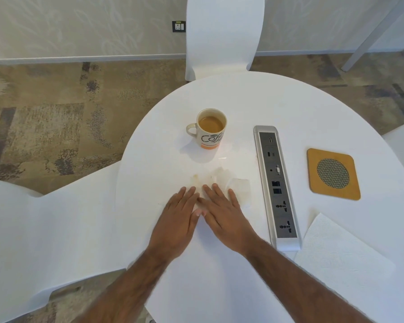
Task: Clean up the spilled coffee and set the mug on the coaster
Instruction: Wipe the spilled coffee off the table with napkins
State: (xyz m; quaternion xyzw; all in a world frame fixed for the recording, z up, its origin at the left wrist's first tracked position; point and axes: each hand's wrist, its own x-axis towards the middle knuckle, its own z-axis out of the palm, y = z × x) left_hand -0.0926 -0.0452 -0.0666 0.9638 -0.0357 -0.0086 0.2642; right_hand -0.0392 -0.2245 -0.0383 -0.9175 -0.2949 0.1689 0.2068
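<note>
**Blotting under way, mug not yet moved**

My left hand (179,214) and right hand (222,210) press flat, fingers spread, on the stained tissue (239,186) over the spill. Beyond them stands the mug (210,128) — the coaster (333,174), far right, waits bare.

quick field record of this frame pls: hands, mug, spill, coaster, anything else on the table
left hand: flat, palm down on a tissue
right hand: flat on the same tissue, beside the left
tissue: stained brown, spread over the spill
mug: upright on the table, coffee inside, handle to the left, beyond the hands
coaster: bare, right of the socket strip
spare napkin: clean, near right edge
task state: wiping not finished, mug not yet on coaster
</note>
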